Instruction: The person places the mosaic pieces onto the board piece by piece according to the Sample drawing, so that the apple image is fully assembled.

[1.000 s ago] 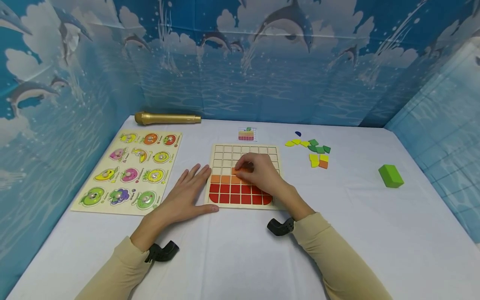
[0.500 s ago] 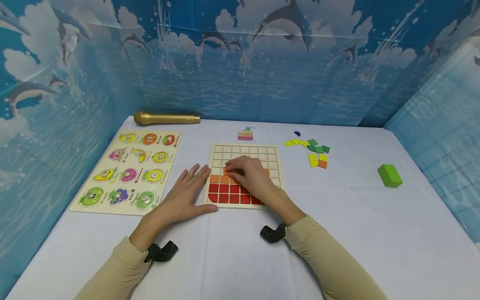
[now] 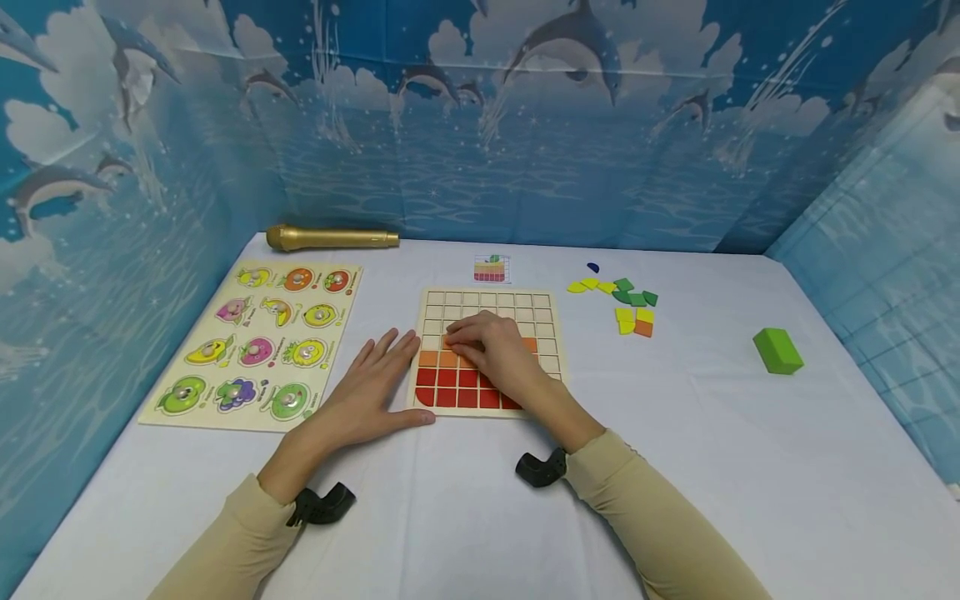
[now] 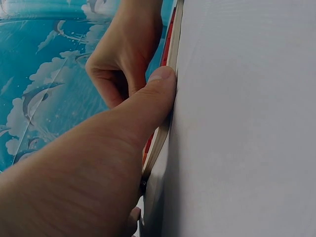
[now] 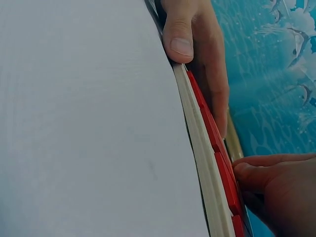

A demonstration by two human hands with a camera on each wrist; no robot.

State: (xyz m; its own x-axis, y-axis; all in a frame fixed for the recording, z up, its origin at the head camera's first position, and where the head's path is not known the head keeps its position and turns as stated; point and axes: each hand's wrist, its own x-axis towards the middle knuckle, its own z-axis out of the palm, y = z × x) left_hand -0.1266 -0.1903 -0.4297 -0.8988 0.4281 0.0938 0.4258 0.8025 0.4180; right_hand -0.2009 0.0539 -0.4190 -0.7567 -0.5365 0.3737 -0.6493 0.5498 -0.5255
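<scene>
A pale wooden grid board [image 3: 487, 302] lies before me, its two nearest rows filled with red tiles [image 3: 447, 397] and an orange row above them. My right hand [image 3: 501, 357] is over the board and pinches an orange square tile [image 3: 447, 342] between thumb and fingertips, at a cell in the third row up, towards the left. That hand covers part of the rows beneath it. Spread flat, my left hand [image 3: 367, 387] rests along the board's left edge. In the left wrist view, its thumb [image 4: 160, 81] presses the near edge.
Loose yellow tiles [image 3: 625, 321] and green tiles [image 3: 637, 299] lie right of the board. A small pattern card [image 3: 491, 269] sits behind it. To the left are a fruit puzzle board [image 3: 281, 333] and a gold microphone [image 3: 333, 238]; a green block [image 3: 778, 351] stands far right.
My right hand has moved left across the board with the orange tile, uncovering another orange tile at the right of that row. My left hand has stayed put.
</scene>
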